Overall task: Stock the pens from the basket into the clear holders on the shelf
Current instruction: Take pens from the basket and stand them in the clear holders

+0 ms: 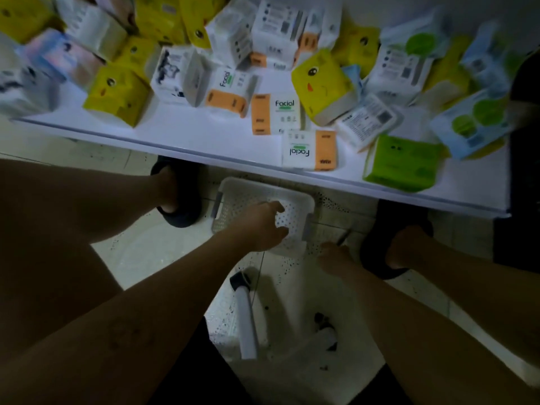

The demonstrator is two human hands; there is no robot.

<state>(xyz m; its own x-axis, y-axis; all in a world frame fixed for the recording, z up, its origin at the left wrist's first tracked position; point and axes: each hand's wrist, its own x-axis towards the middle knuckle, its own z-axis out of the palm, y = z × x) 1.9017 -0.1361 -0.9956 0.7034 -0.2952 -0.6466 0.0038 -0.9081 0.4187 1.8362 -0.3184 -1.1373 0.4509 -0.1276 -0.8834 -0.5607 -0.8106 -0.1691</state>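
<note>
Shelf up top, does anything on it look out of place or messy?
Yes. The tissue packs lie jumbled at all angles on the shelf, and one orange-and-white pack lies at the front edge with its print upside down.

Forearms bare along their whole visible length; left hand and right hand bare. Legs bare from thigh to ankle. Dark, rounded slippers on both feet: left slipper, right slipper. Dark shorts at bottom edge, detail lost in dim light.
</note>
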